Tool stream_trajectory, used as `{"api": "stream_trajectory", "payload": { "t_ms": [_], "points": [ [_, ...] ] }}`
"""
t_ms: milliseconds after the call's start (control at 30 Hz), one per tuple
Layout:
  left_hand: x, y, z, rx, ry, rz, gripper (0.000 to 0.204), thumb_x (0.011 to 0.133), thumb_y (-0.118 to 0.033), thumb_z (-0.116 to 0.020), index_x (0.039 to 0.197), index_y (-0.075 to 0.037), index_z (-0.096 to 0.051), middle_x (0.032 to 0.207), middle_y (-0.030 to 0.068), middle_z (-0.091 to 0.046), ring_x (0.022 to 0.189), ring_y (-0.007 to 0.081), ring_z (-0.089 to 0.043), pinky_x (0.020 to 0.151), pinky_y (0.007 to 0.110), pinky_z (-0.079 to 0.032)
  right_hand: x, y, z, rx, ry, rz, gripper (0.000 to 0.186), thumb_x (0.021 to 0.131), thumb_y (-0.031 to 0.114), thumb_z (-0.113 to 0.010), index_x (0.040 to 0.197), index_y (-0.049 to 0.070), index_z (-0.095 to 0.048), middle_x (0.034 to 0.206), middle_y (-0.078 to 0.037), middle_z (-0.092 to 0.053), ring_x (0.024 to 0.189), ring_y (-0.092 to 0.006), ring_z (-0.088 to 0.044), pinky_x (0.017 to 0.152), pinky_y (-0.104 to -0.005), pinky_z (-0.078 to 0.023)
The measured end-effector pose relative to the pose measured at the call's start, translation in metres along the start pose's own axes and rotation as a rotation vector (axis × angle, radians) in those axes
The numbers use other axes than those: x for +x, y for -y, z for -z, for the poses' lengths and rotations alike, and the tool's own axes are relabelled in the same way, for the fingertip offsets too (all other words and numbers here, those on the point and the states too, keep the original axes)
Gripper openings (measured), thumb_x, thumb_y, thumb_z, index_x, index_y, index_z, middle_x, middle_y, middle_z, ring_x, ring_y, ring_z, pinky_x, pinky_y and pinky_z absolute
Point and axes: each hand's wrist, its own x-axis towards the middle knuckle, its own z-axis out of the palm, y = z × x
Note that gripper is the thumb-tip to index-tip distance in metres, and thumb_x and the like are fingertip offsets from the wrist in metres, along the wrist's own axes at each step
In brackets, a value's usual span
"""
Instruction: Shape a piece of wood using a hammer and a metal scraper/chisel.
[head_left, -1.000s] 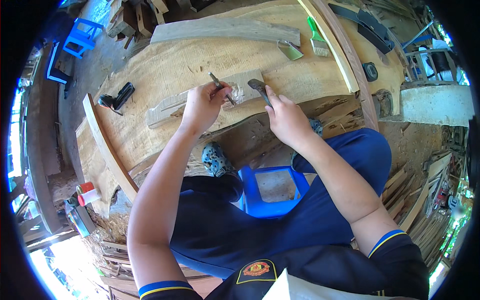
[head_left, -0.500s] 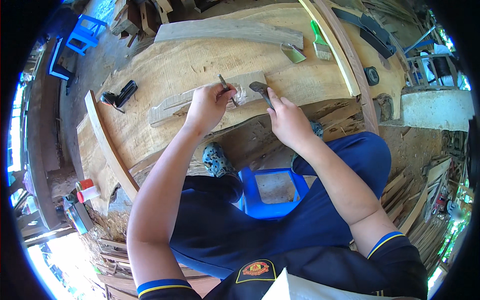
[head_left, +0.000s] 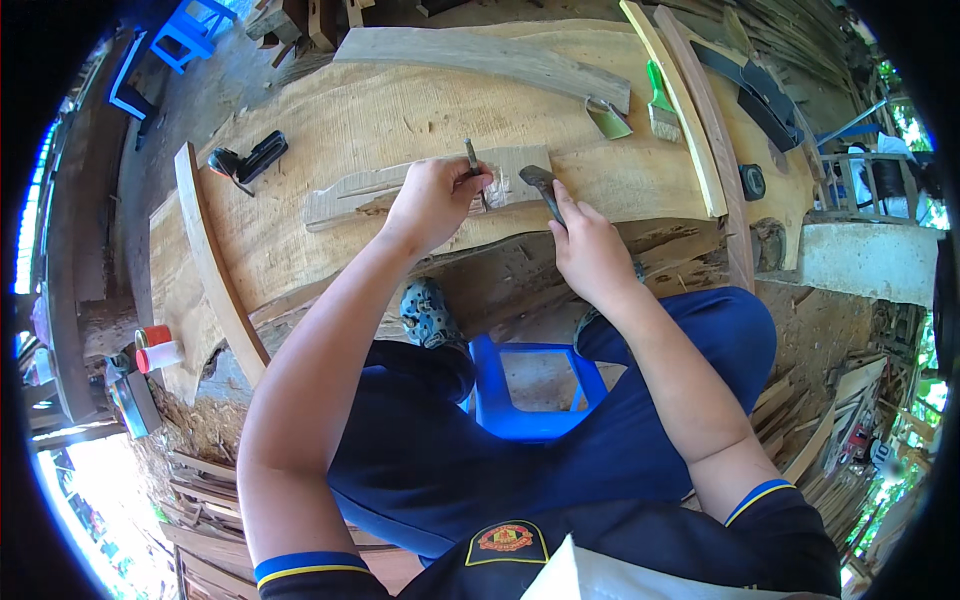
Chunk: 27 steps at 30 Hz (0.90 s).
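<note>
My left hand (head_left: 428,205) is closed around a slim metal chisel (head_left: 469,150), held nearly upright with its lower end at a pale, chipped patch on a carved wooden board (head_left: 352,200). The board lies on a large wooden slab (head_left: 380,120). Just to the right, my right hand (head_left: 590,245) grips the handle of a dark hammer-like tool (head_left: 538,181), its head raised beside the chisel and not touching it.
Around the slab lie a green-handled brush (head_left: 662,105), a dustpan-like scoop (head_left: 608,120), a tape measure (head_left: 752,182), a black tool (head_left: 250,160), loose planks (head_left: 480,55) and red-lidded containers (head_left: 160,355). A blue stool (head_left: 520,420) is between my legs.
The chisel stands slightly more upright than a second ago. Both hands and tools sit a little further right in the view, and the surroundings have shifted slightly as the camera moved.
</note>
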Motion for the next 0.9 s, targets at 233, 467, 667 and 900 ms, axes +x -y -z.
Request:
{"api": "stream_trajectory", "payload": {
  "t_ms": [233,467,667,900],
  "points": [
    [0.0003,0.0028,0.0017,0.041,0.005,-0.023,0.020,0.095,-0.019,-0.065,0.104,-0.003,-0.073,0.071,0.0142,-0.067,0.063,0.0196,-0.061,0.065,0.033,-0.050,0.0034,0.0045,0.0042,-0.008,-0.002,0.008,0.050,0.098,0.015,-0.055,0.145,-0.001,-0.044,0.098,-0.023,-0.062,0.088,-0.0419,-0.066,0.080,-0.0480,-0.054],
    [0.0004,0.0038,-0.0002,0.017,0.008,0.008,0.019,0.094,-0.018,-0.066,0.103,-0.002,-0.074,0.073,0.0163,-0.068,0.064,0.0211,-0.064,0.065,0.034,-0.051,0.0011,-0.0010,0.0000,-0.018,-0.010,0.039,0.051,0.098,0.014,-0.055,0.145,-0.001,-0.044,0.097,-0.022,-0.062,0.087,-0.0416,-0.065,0.080,-0.0479,-0.054],
    [0.0011,0.0038,-0.0006,0.030,0.032,0.003,0.018,0.093,-0.015,-0.067,0.103,-0.002,-0.074,0.073,0.0172,-0.067,0.064,0.0206,-0.064,0.066,0.034,-0.051,0.0015,0.0001,0.0003,-0.034,-0.004,0.037,0.050,0.098,0.014,-0.055,0.145,-0.001,-0.045,0.096,-0.022,-0.062,0.086,-0.0417,-0.065,0.080,-0.0480,-0.054],
    [0.0005,0.0086,-0.0037,0.003,0.027,-0.025,0.018,0.093,-0.014,-0.068,0.105,-0.002,-0.073,0.077,0.0174,-0.069,0.067,0.0188,-0.065,0.068,0.033,-0.052,0.0019,0.0001,-0.0002,-0.036,-0.007,0.034,0.050,0.097,0.013,-0.057,0.144,-0.002,-0.046,0.097,-0.023,-0.063,0.088,-0.0424,-0.065,0.081,-0.0484,-0.053]
  ]
}}
